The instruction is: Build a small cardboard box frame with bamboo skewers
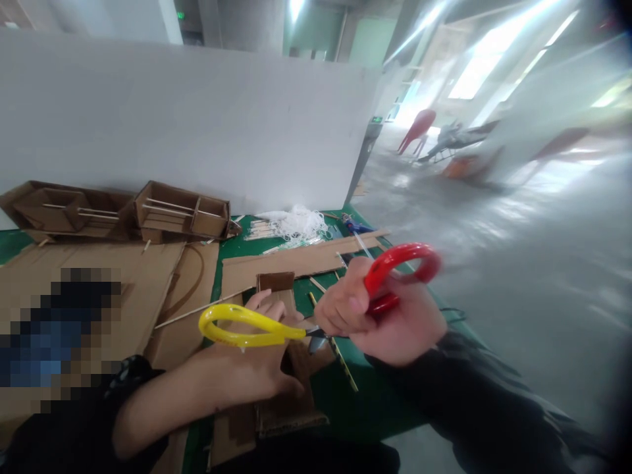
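Note:
My right hand [390, 316] is closed around a pair of scissors with one red handle [427, 260] and one yellow handle [251, 334]. The handles are spread wide, and the yellow one juts left over my other hand. Only a short bit of blade shows below my fingers. My left hand [251, 368] lies across a small folded cardboard box [276, 282], fingers at its far part and thumb near its closer part, gripping it. The yellow handle partly covers those fingers. A black-and-yellow striped stick [345, 368] lies just right of the box.
Two long cardboard models [182, 214] with thin sticks across them stand against a white partition [197, 118]. White string [301, 225] lies in a heap beside wooden sticks. Cardboard sheets [133, 263] cover the table's left. A glue gun [353, 224] sits near the right edge.

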`<act>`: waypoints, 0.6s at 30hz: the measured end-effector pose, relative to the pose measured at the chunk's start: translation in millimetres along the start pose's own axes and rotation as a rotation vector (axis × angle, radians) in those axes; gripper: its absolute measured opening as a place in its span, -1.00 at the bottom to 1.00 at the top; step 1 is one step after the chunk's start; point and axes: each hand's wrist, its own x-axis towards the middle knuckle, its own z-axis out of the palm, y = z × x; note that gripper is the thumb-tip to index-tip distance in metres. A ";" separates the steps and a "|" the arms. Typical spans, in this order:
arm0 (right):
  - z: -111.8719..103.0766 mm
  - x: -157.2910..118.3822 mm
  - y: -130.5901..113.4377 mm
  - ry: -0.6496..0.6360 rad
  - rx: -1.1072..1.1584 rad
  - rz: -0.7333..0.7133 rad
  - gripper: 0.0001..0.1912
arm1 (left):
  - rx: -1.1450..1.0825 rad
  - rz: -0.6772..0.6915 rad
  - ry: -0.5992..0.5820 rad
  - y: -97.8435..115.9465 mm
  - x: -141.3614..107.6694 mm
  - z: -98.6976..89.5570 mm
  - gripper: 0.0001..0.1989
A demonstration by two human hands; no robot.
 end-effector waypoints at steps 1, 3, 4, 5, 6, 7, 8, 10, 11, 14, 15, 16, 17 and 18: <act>0.0 -0.4 -0.5 0.008 -0.001 -0.005 -0.59 | 0.009 -0.060 0.029 3.2 -1.9 4.3 -0.23; 0.3 -1.2 -1.1 0.019 0.013 -0.031 -0.58 | 0.018 -0.124 0.071 6.0 -4.5 11.5 -0.19; 0.7 -1.6 -1.3 0.026 0.023 -0.044 -0.58 | 0.015 -0.126 0.076 5.2 -4.5 13.1 -0.17; 1.2 -1.9 -1.3 0.033 0.030 -0.049 -0.58 | 0.005 -0.101 0.072 3.1 -3.4 13.1 -0.15; 1.7 -2.1 -1.2 0.039 0.033 -0.048 -0.58 | -0.010 -0.059 0.061 -0.1 -1.1 11.3 -0.14; 2.2 -2.3 -1.1 0.042 0.033 -0.044 -0.59 | -0.024 0.005 0.043 -3.8 2.2 8.0 -0.15; 2.6 -2.5 -1.1 0.047 0.033 -0.041 -0.60 | -0.034 0.077 0.026 -7.4 6.2 3.8 -0.16; 2.9 -2.8 -1.1 0.051 0.030 -0.041 -0.61 | -0.021 0.176 -0.001 -13.0 14.6 -5.0 -0.26; 2.8 -3.0 -1.2 0.048 0.029 -0.043 -0.60 | -0.010 0.195 -0.001 -14.3 18.2 -8.1 -0.31; 1.8 -4.0 -1.9 0.055 0.032 -0.036 -0.60 | -0.009 0.193 -0.009 -12.7 22.6 -8.3 -0.33; 1.4 -4.4 -2.1 0.064 0.034 -0.037 -0.61 | -0.025 0.164 -0.013 -11.0 21.7 -5.4 -0.31; 1.2 -4.9 -2.1 0.075 0.037 -0.045 -0.62 | -0.048 0.120 -0.018 -9.2 19.7 -1.9 -0.29; 1.0 -5.4 -2.0 0.084 0.040 -0.055 -0.64 | -0.071 0.067 -0.023 -7.4 17.0 1.8 -0.29; 0.9 -5.9 -1.8 0.094 0.044 -0.066 -0.65 | -0.090 0.021 -0.035 -6.0 13.7 5.0 -0.29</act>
